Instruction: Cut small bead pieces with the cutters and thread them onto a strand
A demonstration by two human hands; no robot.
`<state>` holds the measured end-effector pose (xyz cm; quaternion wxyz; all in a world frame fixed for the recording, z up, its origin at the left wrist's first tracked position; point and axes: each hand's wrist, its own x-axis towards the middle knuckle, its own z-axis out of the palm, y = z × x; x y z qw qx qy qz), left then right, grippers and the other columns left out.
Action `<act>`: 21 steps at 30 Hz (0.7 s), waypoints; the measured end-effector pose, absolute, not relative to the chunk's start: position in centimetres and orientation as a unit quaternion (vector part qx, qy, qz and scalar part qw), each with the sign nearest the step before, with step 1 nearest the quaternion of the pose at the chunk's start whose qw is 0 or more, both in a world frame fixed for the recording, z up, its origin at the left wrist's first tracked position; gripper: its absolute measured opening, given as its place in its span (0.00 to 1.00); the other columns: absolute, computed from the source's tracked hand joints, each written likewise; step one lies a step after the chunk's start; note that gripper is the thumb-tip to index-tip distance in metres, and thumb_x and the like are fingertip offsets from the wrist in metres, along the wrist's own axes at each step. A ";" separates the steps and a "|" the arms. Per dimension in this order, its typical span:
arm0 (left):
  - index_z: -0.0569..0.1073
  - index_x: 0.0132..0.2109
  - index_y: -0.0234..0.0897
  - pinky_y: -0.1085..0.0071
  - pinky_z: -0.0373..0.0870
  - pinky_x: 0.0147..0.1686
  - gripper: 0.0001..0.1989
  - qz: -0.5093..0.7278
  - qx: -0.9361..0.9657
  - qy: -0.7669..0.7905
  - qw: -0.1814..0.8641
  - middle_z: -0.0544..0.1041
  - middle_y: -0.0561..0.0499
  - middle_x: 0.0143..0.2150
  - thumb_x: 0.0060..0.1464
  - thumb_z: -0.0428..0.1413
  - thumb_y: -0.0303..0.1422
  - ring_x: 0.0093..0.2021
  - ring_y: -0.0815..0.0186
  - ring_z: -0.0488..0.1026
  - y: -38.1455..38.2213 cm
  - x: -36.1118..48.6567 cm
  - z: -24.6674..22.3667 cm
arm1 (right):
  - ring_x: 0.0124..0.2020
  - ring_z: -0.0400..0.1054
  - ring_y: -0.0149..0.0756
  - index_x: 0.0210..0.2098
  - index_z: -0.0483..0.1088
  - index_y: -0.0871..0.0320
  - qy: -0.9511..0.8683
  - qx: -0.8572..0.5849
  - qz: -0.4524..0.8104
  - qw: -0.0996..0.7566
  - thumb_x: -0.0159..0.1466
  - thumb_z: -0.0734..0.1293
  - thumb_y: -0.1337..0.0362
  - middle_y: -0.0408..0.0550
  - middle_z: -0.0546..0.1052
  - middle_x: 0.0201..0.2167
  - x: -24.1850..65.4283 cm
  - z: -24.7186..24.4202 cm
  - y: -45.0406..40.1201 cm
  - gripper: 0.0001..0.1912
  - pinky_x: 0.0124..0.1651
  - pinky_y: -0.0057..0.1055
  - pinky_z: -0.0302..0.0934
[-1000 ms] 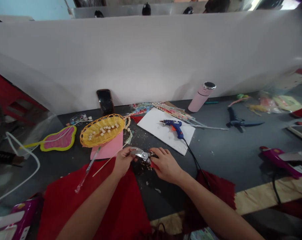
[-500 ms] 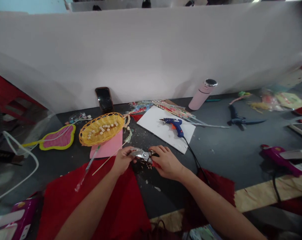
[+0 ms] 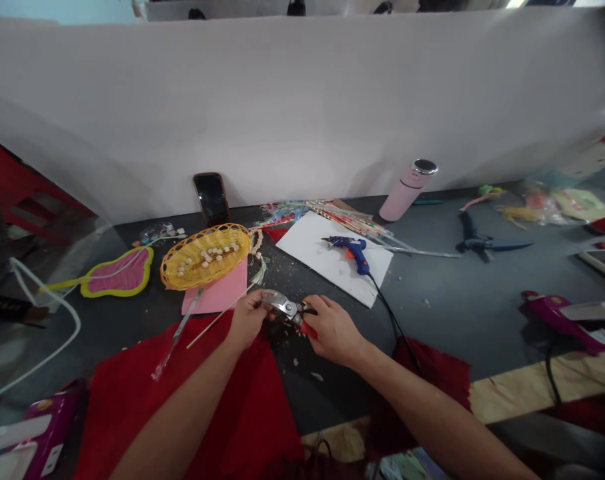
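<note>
My right hand (image 3: 332,328) is closed around the handles of the pruning shears (image 3: 284,306), with a bit of red grip showing. Their metal blades point left toward my left hand (image 3: 247,319). That hand is closed in a pinch beside the blades; what its fingers hold, if anything, is hidden. Small pale crumbs (image 3: 295,362) lie on the dark table under the shears. A thin wooden stick (image 3: 209,327) runs from near my left hand across the red cloth (image 3: 252,407).
Behind my left hand, a yellow basket (image 3: 168,275) holds several pale pieces, partly over a pink sheet (image 3: 216,301). A blue glue gun (image 3: 349,247) rests on a white board (image 3: 309,252), its cord trailing right. A pink bottle (image 3: 402,197) and a phone (image 3: 211,199) stand behind.
The shears have tilted, their handles dropping lower at the right and showing more red. My right hand has shifted slightly; my left hand stays by the blades.
</note>
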<state>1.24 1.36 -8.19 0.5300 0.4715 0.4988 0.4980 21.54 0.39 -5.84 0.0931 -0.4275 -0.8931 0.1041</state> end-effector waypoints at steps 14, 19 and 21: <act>0.75 0.29 0.34 0.77 0.59 0.24 0.02 0.501 0.468 0.503 0.526 0.71 0.55 0.22 0.45 0.57 0.27 0.22 0.73 0.65 1.2 1.4 -7.9 | 0.48 0.58 0.45 0.35 0.71 0.56 -0.897 -0.421 0.097 0.094 0.57 0.62 0.67 0.51 0.63 0.54 22.0 -5.3 0.5 0.07 0.46 0.40 0.54; 0.76 0.29 0.34 0.77 0.59 0.23 0.08 0.486 0.471 0.496 0.543 0.72 0.55 0.21 0.40 0.54 0.22 0.21 0.72 0.65 1.3 1.2 -7.9 | 0.50 0.57 0.45 0.38 0.70 0.56 -0.904 -0.405 0.108 0.088 0.57 0.62 0.68 0.51 0.63 0.54 22.4 -4.9 0.8 0.10 0.49 0.41 0.53; 0.76 0.29 0.34 0.77 0.59 0.23 0.08 0.481 0.468 0.497 0.550 0.72 0.55 0.21 0.40 0.54 0.22 0.20 0.73 0.65 1.3 1.2 -7.8 | 0.49 0.57 0.44 0.38 0.70 0.56 -0.906 -0.400 0.110 0.086 0.57 0.62 0.68 0.51 0.63 0.54 22.5 -4.8 0.9 0.10 0.49 0.40 0.53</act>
